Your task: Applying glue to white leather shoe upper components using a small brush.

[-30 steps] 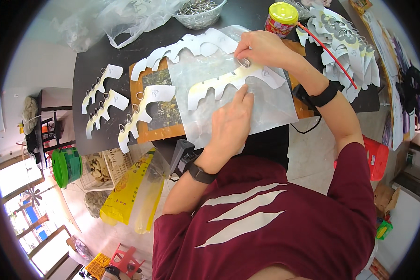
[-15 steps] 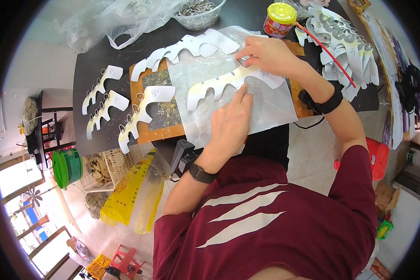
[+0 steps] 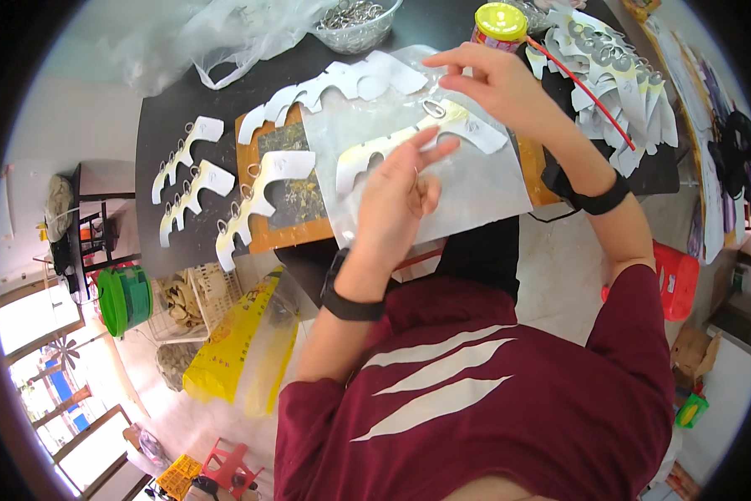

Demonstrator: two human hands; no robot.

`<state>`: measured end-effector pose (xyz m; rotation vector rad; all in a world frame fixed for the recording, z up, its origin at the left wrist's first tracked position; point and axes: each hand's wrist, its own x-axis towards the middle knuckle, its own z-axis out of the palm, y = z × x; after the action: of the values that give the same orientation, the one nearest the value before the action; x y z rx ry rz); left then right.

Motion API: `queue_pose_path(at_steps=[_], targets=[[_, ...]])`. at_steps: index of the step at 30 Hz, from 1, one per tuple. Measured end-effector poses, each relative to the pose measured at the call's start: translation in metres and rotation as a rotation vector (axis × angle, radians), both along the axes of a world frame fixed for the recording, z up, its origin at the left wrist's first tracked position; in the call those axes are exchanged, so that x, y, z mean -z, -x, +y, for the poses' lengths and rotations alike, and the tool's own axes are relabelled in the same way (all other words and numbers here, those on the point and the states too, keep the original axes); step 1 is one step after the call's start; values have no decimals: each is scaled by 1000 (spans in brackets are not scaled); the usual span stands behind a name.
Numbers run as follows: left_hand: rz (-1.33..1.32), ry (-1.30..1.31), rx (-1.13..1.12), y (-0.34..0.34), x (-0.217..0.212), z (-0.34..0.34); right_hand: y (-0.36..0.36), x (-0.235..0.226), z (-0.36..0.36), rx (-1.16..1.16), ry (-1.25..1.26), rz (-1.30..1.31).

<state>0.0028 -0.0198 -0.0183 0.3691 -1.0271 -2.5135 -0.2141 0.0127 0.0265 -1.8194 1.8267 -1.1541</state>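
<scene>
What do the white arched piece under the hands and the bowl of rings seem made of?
White arched piece: probably paper or thin card, matte, with thin, cut-looking edges. Bowl: likely clear, glossy plastic, since rings show through; glass is possible.

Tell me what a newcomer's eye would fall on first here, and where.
Probably the maroon shirt with pale slashes, filling the lower middle. Above it, the left hand and right hand are near a scalloped white piece with a metal ring at its far edge. The bright yellow bag, left of the shirt, likely draws notice next.
</scene>
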Motion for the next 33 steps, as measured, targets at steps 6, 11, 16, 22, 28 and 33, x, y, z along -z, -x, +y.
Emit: queue_pose_path(at_steps=[6,11,16,22,28,33], targets=[[126,-501,-91,4,-32,10,-39,-28,36,-147,-135,-166],[213,-557,-100,0,-21,18,-73,-10,47,-112,-44,8],[57,-410,-172,-1,-24,34,-92,-1,61,-111,-3,12],[-248,195,-314,-10,-21,39,-77,-15,68,-70,-25,-49],[-271,323,-352,-17,-18,33,-72,-17,70,-112,-194,-213],[-293,250,-460,-19,-17,34,-67,-14,74,-121,-369,-556]])
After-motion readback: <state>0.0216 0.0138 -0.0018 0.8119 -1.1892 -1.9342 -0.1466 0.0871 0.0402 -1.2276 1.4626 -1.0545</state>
